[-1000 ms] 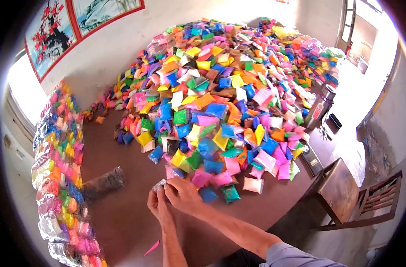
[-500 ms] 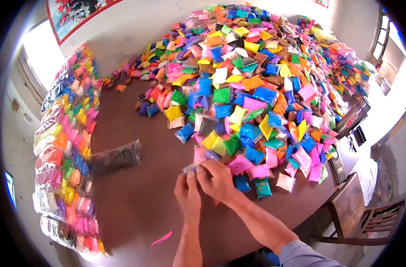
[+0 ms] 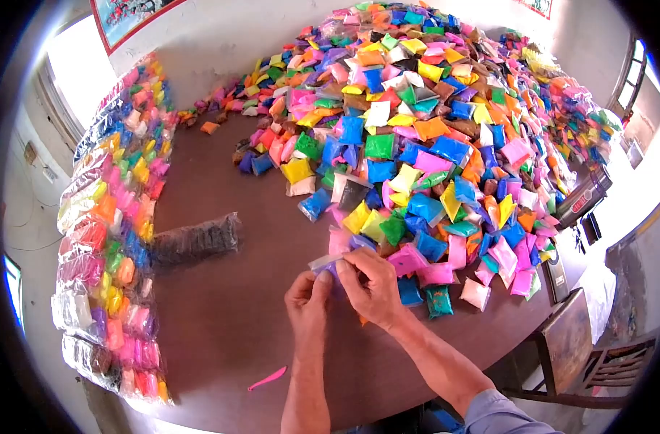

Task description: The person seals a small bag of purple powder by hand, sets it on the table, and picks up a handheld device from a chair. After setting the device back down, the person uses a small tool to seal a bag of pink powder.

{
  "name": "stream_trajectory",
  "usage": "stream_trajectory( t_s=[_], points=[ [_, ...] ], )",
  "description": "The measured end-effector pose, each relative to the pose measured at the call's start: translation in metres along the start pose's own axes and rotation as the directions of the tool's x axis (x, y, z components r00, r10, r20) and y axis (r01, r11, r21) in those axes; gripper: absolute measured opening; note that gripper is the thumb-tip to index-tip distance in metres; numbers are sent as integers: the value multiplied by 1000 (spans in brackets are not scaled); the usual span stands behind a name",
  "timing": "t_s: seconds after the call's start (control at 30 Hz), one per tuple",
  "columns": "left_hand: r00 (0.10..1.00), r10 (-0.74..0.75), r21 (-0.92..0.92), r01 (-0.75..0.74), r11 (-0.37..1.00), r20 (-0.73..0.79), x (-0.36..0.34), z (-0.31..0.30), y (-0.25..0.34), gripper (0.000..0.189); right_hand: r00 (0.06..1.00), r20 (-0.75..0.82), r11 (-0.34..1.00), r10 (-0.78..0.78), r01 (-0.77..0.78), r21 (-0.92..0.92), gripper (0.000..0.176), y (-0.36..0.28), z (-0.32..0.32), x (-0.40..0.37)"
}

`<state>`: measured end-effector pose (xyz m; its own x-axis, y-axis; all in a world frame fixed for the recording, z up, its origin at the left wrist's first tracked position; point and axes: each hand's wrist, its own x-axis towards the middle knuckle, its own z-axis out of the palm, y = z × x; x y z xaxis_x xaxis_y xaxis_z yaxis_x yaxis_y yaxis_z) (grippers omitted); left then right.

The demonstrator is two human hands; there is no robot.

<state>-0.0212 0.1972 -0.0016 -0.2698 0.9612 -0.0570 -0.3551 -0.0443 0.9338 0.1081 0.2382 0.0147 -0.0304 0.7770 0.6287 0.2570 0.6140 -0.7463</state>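
Note:
Both hands pinch the top edge of a small clear plastic bag [image 3: 323, 262], above the table near the front of the heap. My left hand [image 3: 308, 298] grips its left side between thumb and fingers. My right hand [image 3: 374, 288] closes on the right side. Something purple shows through the plastic, mostly hidden behind the fingers. Beyond the hands rises a big heap of small colourful packets [image 3: 402, 148]. A pink plastic knife [image 3: 268, 379] lies on the table, left of my left forearm.
Stacked clear bags of coloured packets [image 3: 113, 267] line the table's left side. A long clear bag with dark contents [image 3: 196, 239] sticks out from them. The brown table [image 3: 214, 311] has a dark flask [image 3: 585, 195] at its right edge, with a wooden chair [image 3: 565, 347] beyond.
The camera view has shifted slightly, so the whole scene sits a little to the right. Both hands still hold the bag, and its clear top edge now shows more plainly.

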Motion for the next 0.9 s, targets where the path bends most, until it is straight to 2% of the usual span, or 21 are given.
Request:
stream_trajectory(
  t_s=[0.13,0.23,0.37,0.43,0.5,0.6,0.7,0.73,0.8,0.9],
  points=[
    [999,44,9,-44,999,7,1,8,-4,13,1000,-2,1000,12,-12,-8,10,0,0,-9],
    [998,1,4,-1,1000,63,1,2,-7,16,999,-7,999,40,-41,-31,10,3,0,-16],
    [998,45,26,-46,999,36,3,3,-7,17,999,-5,998,43,-44,-43,8,0,1,-16],
    [1000,-5,-1,5,1000,22,0,7,-3,18,999,-21,994,-42,40,-104,9,4,2,-16],
    [1000,-10,39,10,999,17,0,8,-3,17,1000,-18,996,-21,20,-86,9,3,0,-17],
    [992,31,142,-49,989,122,-4,11,-8,19,991,-128,994,48,-59,-88,13,5,-1,-17],
    [991,53,143,-70,987,119,-6,14,-6,21,990,-143,997,23,-33,-68,15,6,0,-14],
    [992,53,145,-70,987,117,-5,13,-6,21,990,-142,997,24,-33,-66,15,5,-2,-14],
    [992,99,129,-108,986,76,-4,11,-9,22,995,-7,992,101,-101,-79,19,4,-4,-15],
    [993,87,153,-99,983,85,0,4,-16,23,995,-1,993,97,-97,-59,24,5,-2,-16]
  ],
)
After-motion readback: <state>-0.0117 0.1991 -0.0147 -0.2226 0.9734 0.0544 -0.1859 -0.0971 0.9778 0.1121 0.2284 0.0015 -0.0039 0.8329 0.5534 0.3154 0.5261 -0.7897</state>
